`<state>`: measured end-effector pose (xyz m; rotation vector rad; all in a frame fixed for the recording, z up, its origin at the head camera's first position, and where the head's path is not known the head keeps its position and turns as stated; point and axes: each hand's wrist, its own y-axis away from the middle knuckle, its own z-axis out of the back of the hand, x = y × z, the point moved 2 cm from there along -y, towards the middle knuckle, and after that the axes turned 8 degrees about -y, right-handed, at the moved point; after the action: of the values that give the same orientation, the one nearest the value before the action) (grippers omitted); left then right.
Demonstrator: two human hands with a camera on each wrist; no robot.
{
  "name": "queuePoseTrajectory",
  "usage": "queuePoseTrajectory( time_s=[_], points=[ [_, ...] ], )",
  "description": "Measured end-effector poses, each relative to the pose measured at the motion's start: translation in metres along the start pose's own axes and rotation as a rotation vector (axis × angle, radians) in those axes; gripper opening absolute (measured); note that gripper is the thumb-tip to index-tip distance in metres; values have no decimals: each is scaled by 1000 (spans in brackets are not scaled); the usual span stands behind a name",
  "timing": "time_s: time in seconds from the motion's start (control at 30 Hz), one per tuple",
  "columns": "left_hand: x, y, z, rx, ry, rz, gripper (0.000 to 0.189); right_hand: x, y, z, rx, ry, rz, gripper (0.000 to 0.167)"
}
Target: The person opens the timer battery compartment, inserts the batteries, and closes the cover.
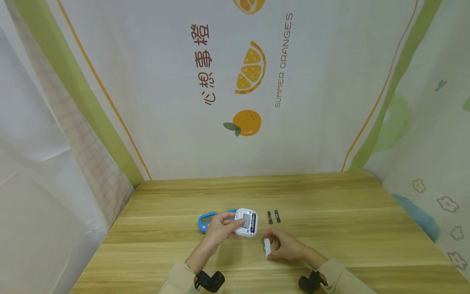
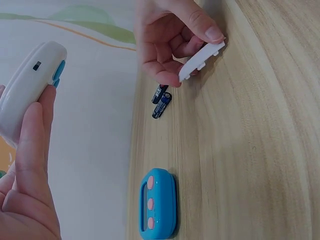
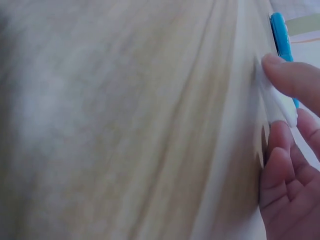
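My left hand (image 1: 220, 228) grips a white electronic device (image 1: 247, 215) above the table, thumb across its back. Its battery compartment is uncovered, and a dark battery (image 1: 253, 223) shows inside. In the left wrist view the white casing (image 2: 30, 85) is seen from the side, with a blue part at its edge. To the right, low over the table, my right hand (image 1: 285, 244) pinches a small white battery cover (image 1: 267, 248) between thumb and fingers. Small tabs line one edge of the cover (image 2: 201, 61).
Two dark batteries, a left one (image 1: 269, 217) and a right one (image 1: 277, 216), lie beyond my right hand. A blue device (image 1: 201, 223) with a screen and pink buttons lies left, partly hidden by my left hand. A patterned curtain (image 1: 165, 147) hangs behind the wooden table (image 1: 330, 212).
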<state>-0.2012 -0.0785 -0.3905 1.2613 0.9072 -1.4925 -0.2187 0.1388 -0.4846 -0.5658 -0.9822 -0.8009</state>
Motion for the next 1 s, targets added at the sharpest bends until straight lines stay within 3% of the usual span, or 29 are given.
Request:
queuePoseTrajectory(
  time_s=[0.17, 0.4, 0.6, 1.0],
  points=[
    [0, 0, 0, -6, -2, 0, 39, -2, 0, 1, 0, -61, -9, 35],
    [25, -12, 1, -16, 19, 6, 47, -4, -1, 5, -41, -196, -64, 24],
    [27, -12, 2, -16, 33, -3, 47, 19, -5, 14, -81, -343, -56, 31],
    [29, -11, 0, -22, 35, -13, 45, 64, -12, 31, -153, -366, -14, 37]
  ],
)
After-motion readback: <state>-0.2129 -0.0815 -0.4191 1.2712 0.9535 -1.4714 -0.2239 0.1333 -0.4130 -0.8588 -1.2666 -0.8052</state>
